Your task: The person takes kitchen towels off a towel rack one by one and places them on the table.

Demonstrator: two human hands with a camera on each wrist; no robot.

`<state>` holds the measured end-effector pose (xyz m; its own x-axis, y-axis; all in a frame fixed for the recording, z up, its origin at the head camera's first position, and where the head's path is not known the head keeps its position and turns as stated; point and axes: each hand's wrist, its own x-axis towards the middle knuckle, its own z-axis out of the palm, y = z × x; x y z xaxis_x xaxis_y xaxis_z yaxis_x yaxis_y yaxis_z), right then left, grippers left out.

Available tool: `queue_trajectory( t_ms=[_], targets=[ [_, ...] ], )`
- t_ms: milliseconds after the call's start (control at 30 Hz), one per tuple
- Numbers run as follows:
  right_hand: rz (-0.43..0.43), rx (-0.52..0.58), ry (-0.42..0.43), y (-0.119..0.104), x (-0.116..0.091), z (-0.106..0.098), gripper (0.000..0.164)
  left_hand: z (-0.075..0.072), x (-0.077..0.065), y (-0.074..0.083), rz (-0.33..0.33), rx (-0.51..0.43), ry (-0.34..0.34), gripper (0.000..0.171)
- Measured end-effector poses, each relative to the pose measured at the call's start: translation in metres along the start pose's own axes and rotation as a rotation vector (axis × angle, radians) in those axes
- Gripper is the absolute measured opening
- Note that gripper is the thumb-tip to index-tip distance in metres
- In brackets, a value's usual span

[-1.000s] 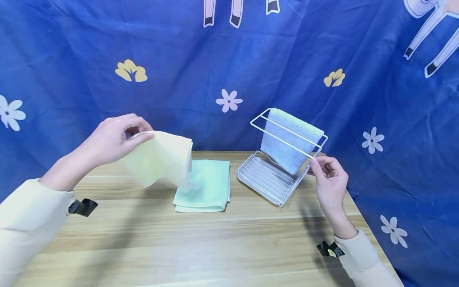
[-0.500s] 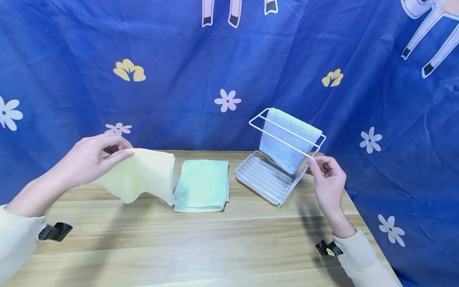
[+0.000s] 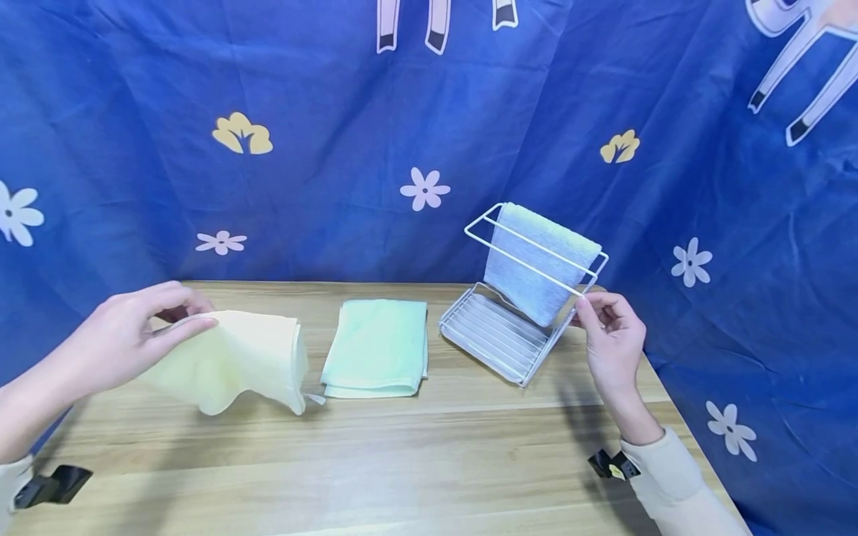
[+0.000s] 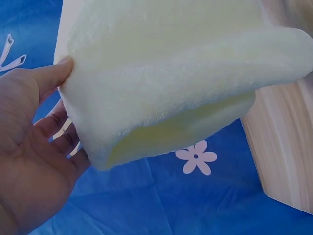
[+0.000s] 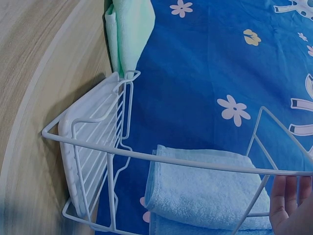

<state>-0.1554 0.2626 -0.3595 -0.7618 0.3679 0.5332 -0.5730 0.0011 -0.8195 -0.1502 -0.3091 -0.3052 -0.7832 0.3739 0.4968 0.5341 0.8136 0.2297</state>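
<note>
My left hand (image 3: 144, 335) pinches a pale yellow towel (image 3: 248, 353) by one edge. The folded towel hangs over the left part of the table; in the left wrist view its soft layers (image 4: 161, 83) droop from between thumb and fingers. A folded mint green towel (image 3: 378, 346) lies flat on the table to its right. My right hand (image 3: 615, 335) grips the upright of a white wire rack (image 3: 499, 335) near its top corner. Draped over a bar of that rack is a light blue towel (image 3: 539, 260), also seen close in the right wrist view.
The rack has a slatted tray (image 5: 93, 147) at its base. Behind the wooden table (image 3: 402, 461) hangs a blue curtain (image 3: 322, 149) with flowers and animal legs, continuing along the right side. A black wrist camera (image 3: 53, 485) sits at the left sleeve.
My left hand has carried the yellow towel left and down, away from the mint green towel it partly covered. My right hand keeps its grip on the rack, which stays in place.
</note>
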Motion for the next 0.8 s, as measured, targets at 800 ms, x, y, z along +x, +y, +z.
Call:
queue_trajectory(
  t_ms=[800],
  targets=[
    [0.002, -0.017, 0.001, -0.001, 0.000, 0.000, 0.003, 0.016, -0.016, -0.016, 0.028, 0.006, -0.080, 0.022]
  ],
)
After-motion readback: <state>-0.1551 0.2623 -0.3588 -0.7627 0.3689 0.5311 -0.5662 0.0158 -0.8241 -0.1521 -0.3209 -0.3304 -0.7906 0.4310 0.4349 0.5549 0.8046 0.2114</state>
